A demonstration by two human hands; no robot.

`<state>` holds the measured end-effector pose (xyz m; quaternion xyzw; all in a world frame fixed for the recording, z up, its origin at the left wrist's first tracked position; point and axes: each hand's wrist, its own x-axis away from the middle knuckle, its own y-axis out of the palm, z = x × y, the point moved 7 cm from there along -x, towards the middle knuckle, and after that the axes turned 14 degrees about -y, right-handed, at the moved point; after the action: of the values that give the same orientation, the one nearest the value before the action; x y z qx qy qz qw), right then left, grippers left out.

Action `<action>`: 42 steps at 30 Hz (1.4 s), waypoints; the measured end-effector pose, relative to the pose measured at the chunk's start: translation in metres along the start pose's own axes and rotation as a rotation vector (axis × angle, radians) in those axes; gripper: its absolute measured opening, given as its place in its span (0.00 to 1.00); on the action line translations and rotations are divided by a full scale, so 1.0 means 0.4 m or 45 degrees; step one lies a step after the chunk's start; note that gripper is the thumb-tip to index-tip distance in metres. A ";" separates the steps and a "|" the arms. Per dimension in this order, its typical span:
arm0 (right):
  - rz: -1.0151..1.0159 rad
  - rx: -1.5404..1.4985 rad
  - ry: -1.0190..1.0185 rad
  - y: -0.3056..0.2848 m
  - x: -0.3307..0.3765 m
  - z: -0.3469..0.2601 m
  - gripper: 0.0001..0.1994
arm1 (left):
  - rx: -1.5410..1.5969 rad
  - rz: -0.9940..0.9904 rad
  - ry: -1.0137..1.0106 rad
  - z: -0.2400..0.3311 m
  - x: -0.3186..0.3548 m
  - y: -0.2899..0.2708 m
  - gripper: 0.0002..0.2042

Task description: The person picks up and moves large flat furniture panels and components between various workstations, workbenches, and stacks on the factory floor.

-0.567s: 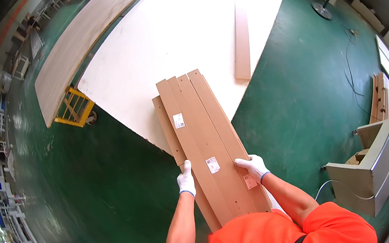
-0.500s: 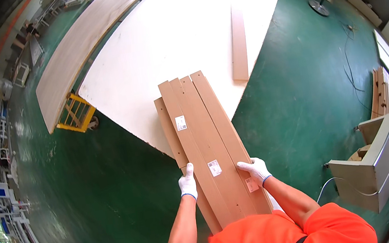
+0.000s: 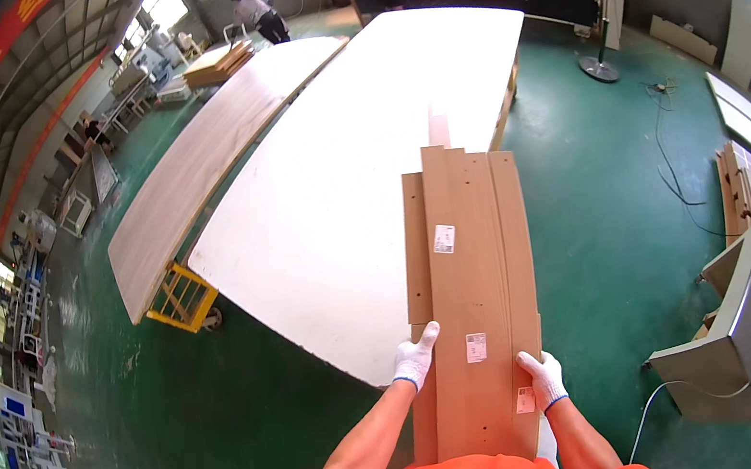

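I hold a stack of long brown wooden boards (image 3: 473, 288) lengthwise in front of my chest, with small white labels on their faces. My left hand (image 3: 415, 357), in a white glove, grips the stack's left edge. My right hand (image 3: 543, 378), also gloved, grips its right edge near the lower end. The far end of the boards reaches over the near corner of a large white panel (image 3: 333, 212) lying flat on a low stand. A single narrow brown board (image 3: 438, 131) lies on the panel, mostly hidden behind the stack.
A long pale wood-grain sheet (image 3: 201, 168) lies left of the white panel on a yellow cart (image 3: 180, 301). A grey metal cabinet (image 3: 739, 326) and leaning boards stand at right on the green floor. People work at machines at the back.
My view has tilted up and forward. The boards now point straight ahead rather than slanting left, and the white panel is closer beneath their far end. Both hands keep their grip.
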<state>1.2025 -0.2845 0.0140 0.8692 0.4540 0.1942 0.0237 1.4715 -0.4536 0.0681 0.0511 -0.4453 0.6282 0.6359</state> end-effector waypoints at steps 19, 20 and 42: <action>1.216 -0.283 -0.141 -1.017 0.268 -0.218 0.31 | -0.521 -0.955 0.384 0.412 0.526 1.292 0.40; 1.281 -0.352 -0.149 -1.052 0.283 -0.199 0.30 | -0.591 -1.007 0.412 0.413 0.566 1.356 0.40; 2.277 -0.752 -0.160 -1.517 0.037 -0.195 0.32 | -1.607 -1.476 0.768 0.604 0.935 2.495 0.48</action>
<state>0.7088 0.0727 -0.0413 0.8628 -0.4511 0.2002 0.1097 0.4379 -0.1177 -0.0451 -0.2573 -0.4257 -0.1642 0.8518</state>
